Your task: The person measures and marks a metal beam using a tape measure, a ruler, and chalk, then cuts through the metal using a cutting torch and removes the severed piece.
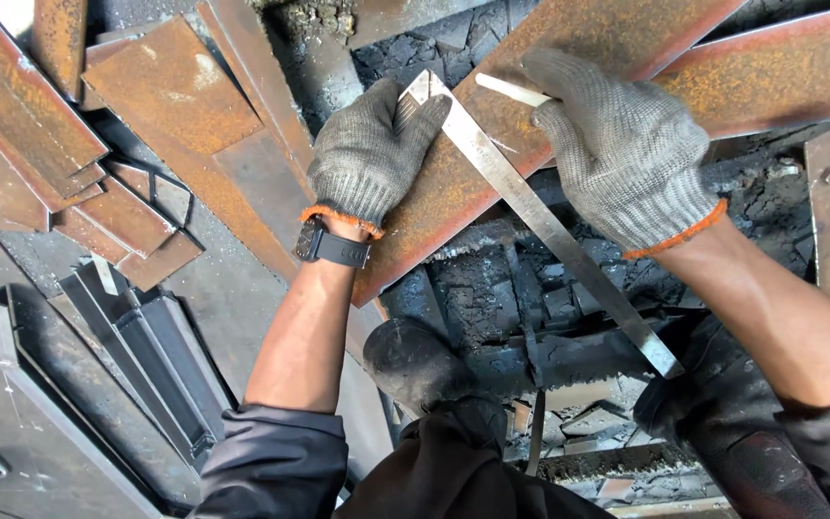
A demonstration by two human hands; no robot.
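While the left hand [374, 154] pins a steel ruler [540, 216], the right hand [626, 149] holds chalk [511, 90].

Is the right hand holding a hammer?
No. The right hand grips a thin white marking stick beside the metal square on the rusty plate.

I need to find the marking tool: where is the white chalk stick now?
In the head view, upper centre-right: the white chalk stick is in the gloved right hand, beside the steel square.

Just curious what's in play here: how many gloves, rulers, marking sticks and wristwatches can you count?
Grey knit gloves: 2, on left hand and right hand
Steel ruler: 1
White marking stick: 1
Black wristwatch: 1
Total: 5
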